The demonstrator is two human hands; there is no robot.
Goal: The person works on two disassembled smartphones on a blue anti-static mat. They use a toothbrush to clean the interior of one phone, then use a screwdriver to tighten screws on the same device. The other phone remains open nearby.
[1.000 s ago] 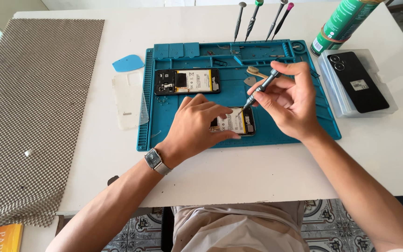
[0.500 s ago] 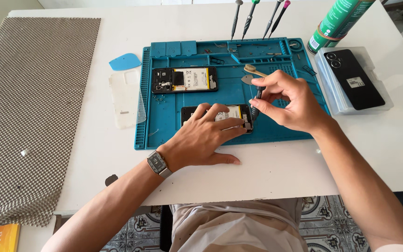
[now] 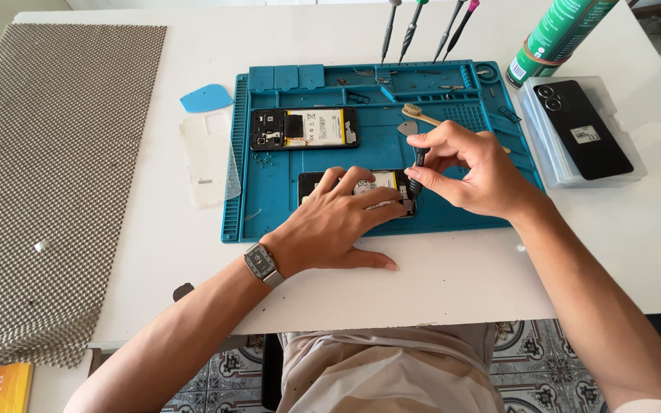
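Observation:
My left hand [image 3: 338,226] lies flat on an opened phone [image 3: 380,183] at the front of the blue repair mat [image 3: 269,191], pressing it down. My right hand [image 3: 476,168] pinches a small dark screwdriver [image 3: 416,174] held nearly upright, its tip on the phone's right end. A second opened phone [image 3: 305,128], with its battery showing, rests further back on the mat. Most of the near phone is hidden under my left hand.
Several screwdrivers [image 3: 422,30] stand along the mat's far edge. A green can [image 3: 556,38] and a black phone back on a clear tray [image 3: 583,130] are at the right. A blue pick [image 3: 206,99], a clear case [image 3: 206,157] and a mesh mat [image 3: 47,168] are at the left.
My right hand has swung the screwdriver from a slant to nearly upright and lowered its tip onto the near phone. My left hand has stayed on the phone.

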